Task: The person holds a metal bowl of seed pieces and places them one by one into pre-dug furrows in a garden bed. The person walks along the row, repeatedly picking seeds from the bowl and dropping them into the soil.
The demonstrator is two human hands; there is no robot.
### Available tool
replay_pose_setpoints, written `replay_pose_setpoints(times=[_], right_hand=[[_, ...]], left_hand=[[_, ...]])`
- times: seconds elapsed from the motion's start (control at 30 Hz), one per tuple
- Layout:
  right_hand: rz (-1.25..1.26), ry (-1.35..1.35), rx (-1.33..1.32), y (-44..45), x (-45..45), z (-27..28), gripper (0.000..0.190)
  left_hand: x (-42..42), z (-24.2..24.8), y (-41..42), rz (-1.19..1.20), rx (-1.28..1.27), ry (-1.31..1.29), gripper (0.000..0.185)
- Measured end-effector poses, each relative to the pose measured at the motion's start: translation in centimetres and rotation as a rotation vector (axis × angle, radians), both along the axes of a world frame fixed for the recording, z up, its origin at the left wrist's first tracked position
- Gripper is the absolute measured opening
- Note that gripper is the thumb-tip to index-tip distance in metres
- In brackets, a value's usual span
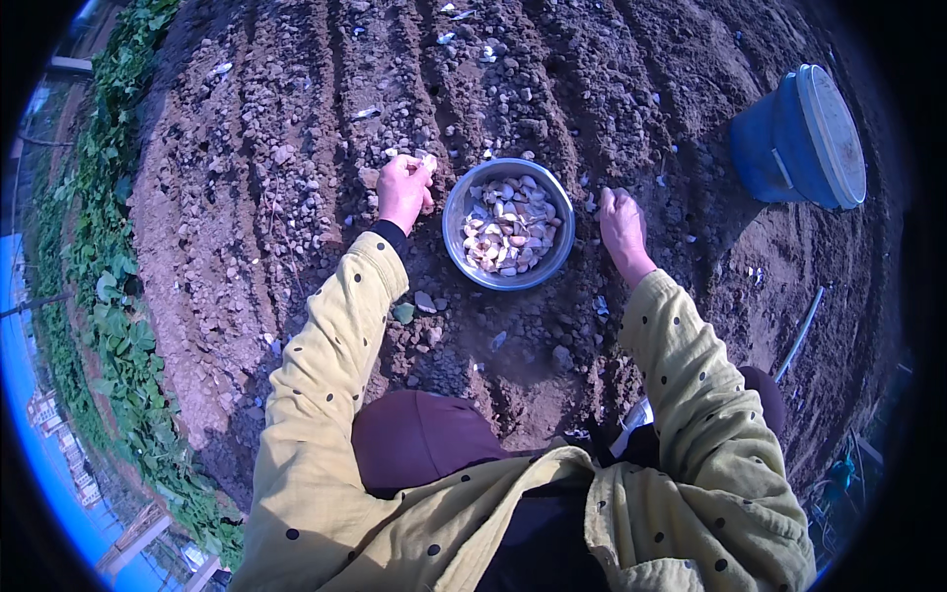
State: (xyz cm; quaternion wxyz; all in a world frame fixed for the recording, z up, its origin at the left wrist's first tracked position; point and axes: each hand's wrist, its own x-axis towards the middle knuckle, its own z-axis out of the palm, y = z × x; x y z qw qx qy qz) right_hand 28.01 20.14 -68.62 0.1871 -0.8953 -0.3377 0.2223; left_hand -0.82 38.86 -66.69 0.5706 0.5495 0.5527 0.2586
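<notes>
A round metal bowl (453,255) sits on tilled soil in front of me, with many garlic cloves (510,229) and bits of skin inside. Left of its rim, my left hand (403,189) pinches a pale garlic clove (428,163) between thumb and fingers, a little above the ground. On the bowl's other side, my right hand (623,226) reaches down to the soil with its fingers bent together. Its fingertips are partly hidden, so I cannot tell whether they hold anything. A small pale piece (590,202) lies just beside those fingertips.
Shallow furrows (436,81) run away from me through cloddy soil. A blue lidded bucket (773,144) stands at the right, with a thin pale stick (799,333) nearer me. Leafy green plants (111,296) border the left side. White scraps (366,112) dot the ground.
</notes>
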Motion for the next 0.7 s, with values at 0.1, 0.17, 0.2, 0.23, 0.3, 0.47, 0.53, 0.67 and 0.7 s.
replay_pose_setpoints(times=[0.1,0.17,0.2,0.23,0.3,0.47,0.53,0.67,0.7], right_hand=[[-0.085,0.012,-0.084,1.1,2.9,-0.3,0.032],[-0.085,0.017,-0.177,1.1,6.0,-2.1,0.03],[-0.066,0.065,-0.246,0.9,7.6,-3.1,0.035],[-0.055,0.119,-0.205,0.6,8.2,-4.1,0.037],[-0.022,0.133,-0.165,0.4,8.9,-5.9,0.038],[0.074,0.17,-0.084,-0.6,10.4,-8.5,0.034],[0.125,0.175,-0.041,-1.1,10.6,-8.6,0.033],[0.17,0.169,0.026,-1.5,9.6,-7.6,0.032],[0.173,0.173,0.037,-1.4,9.5,-7.3,0.032]], left_hand=[[-0.5,-1.1,2.3,-0.038,0.112,0.164,0.019],[0.7,-1.0,3.8,-0.039,0.119,0.184,0.015],[1.8,-0.6,4.8,-0.069,0.152,0.295,0.013],[2.4,-0.7,5.8,-0.077,0.205,0.318,0.012],[3.5,-1.1,8.3,-0.087,0.235,0.354,0.015],[6.3,-1.3,13.1,-0.216,0.531,0.725,0.023],[7.2,-1.6,14.3,-0.293,0.547,0.815,0.023],[8.6,-3.2,16.2,-0.441,0.585,0.979,0.016],[8.8,-3.5,16.5,-0.469,0.59,1.003,0.015]])
